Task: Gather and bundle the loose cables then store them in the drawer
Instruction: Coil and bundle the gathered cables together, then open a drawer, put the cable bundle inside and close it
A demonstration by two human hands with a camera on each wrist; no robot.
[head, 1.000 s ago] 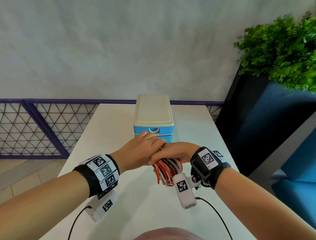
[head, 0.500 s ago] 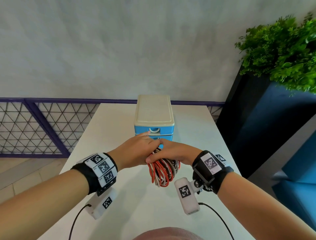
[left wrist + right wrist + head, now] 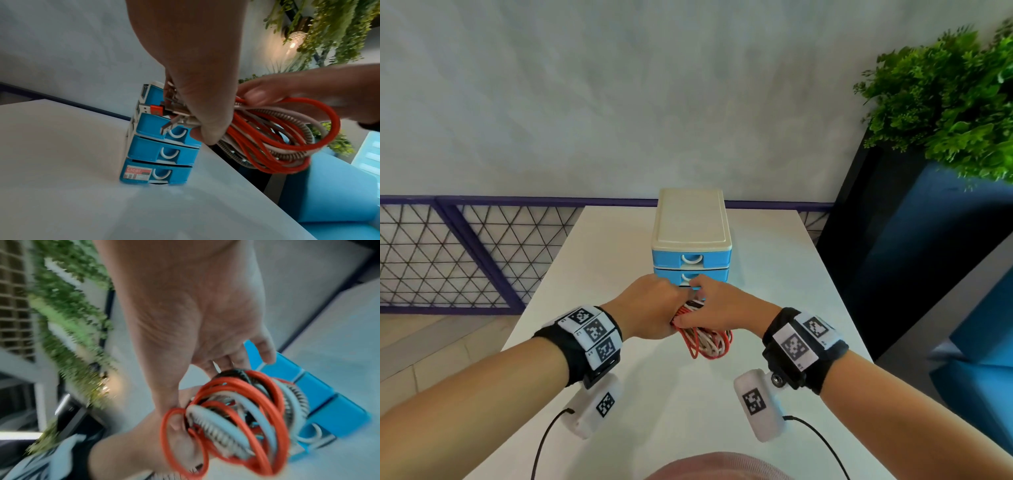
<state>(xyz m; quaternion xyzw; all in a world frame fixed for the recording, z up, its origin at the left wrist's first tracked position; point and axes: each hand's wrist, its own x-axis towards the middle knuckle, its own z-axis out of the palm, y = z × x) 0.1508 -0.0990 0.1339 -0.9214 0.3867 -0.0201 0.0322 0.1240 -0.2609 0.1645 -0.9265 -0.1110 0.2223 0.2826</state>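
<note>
A coiled bundle of red and white cables [image 3: 705, 342] hangs between both hands just above the white table [image 3: 602, 257]. My left hand [image 3: 654, 305] grips the bundle [image 3: 277, 138] at its plug ends. My right hand [image 3: 714, 305] holds it from the right, thumb pressed on the coils and fingers curled over the top [image 3: 236, 358]. Right behind the hands stands the small drawer unit [image 3: 671, 257], with a cream top and blue drawers. The drawers that show in the left wrist view [image 3: 162, 149] are shut. The plugs nearly touch its front.
The drawer unit sits mid-table, with bare tabletop on both sides. A dark planter [image 3: 893, 267] with a green plant [image 3: 945, 113] stands off the table's right edge. Beyond it is a blue seat [image 3: 989, 329]. A purple lattice fence [image 3: 448, 260] runs behind left.
Both hands have carried the bundle forward, up to the front of the drawer unit. The left hand, which lay over the right, is now beside it.
</note>
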